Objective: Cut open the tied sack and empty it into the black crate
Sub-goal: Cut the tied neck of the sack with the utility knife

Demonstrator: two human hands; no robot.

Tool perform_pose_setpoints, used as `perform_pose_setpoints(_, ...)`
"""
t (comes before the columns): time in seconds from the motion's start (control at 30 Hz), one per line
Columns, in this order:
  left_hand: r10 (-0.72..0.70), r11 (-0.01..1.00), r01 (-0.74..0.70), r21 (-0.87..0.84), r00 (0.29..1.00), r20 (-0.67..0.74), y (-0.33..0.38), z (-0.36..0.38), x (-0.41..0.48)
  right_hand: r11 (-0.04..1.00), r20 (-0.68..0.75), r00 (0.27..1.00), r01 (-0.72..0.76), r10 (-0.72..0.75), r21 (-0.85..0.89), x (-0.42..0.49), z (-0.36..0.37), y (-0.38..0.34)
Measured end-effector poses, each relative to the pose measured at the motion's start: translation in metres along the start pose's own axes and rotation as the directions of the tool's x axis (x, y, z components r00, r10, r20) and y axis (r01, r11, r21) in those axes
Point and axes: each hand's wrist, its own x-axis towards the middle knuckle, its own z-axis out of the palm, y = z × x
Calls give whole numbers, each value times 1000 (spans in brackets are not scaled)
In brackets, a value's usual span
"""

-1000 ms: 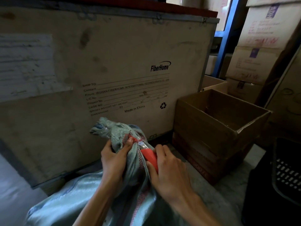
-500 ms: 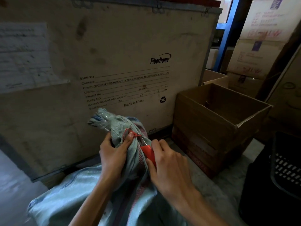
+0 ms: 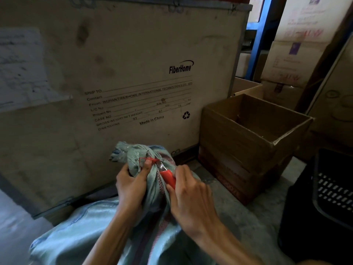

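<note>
Sack (image 3: pixel 99 232) neck bunched in left hand (image 3: pixel 131 188) grip, right hand (image 3: pixel 191 199) clenching red knife (image 3: pixel 168 177), blade seemingly at red tie (image 3: pixel 148 160)

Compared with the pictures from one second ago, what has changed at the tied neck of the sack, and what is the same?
Little changed. The right hand worked the red-handled cutter slightly deeper, blade at the red tie. The left hand still grips the gathered neck of the pale green woven sack. The tie looks uncut; the brown cardboard box and black plastic crate have not moved.
</note>
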Motion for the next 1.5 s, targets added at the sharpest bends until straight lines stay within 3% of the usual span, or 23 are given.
perform_pose_setpoints(0.13,-48,997,51,53,998,-50,-14,2,8,998,0,998,-56,56,8,1,-6,-2)
perform_pose_setpoints(0.2,-99,995,103,16,981,-169,-27,-9,19,993,-201,973,-107,114,50,15,-31,5)
perform_pose_setpoints(0.27,-178,983,171,-64,973,-143,-36,-19,26,983,-351,919,-156,181,100,29,-66,25)
perform_pose_setpoints(0.37,-165,986,166,3,977,134,-22,-12,16,939,-184,936,-256,300,230,30,-90,54)
perform_pose_setpoints(0.43,-95,994,78,71,956,276,-13,-2,8,905,-75,932,-322,355,276,25,-78,59)
perform_pose_setpoints(0.57,-35,997,0,77,885,463,-2,1,-2,822,20,919,-363,395,438,29,-47,57)
perform_pose_setpoints(0.7,-24,999,33,-6,813,582,7,-6,1,711,145,916,-384,374,589,29,-30,57)
perform_pose_setpoints(0.8,-40,991,107,-83,817,575,12,-7,-3,628,216,913,-397,346,670,30,-24,55)
perform_pose_setpoints(0.97,-43,968,-90,235,861,507,23,-3,-11,565,219,926,-362,306,742,32,-20,48)
perform_pose_setpoints(1.07,51,978,-131,162,904,424,28,-3,-7,540,216,930,-350,297,765,31,-19,43)
perform_pose_setpoints(1.37,-58,996,82,-37,899,433,28,-3,-3,551,127,949,-273,288,788,27,-24,41)
perform_pose_setpoints(1.5,3,998,-29,52,896,445,28,-3,-3,536,144,956,-265,257,801,26,-29,37)
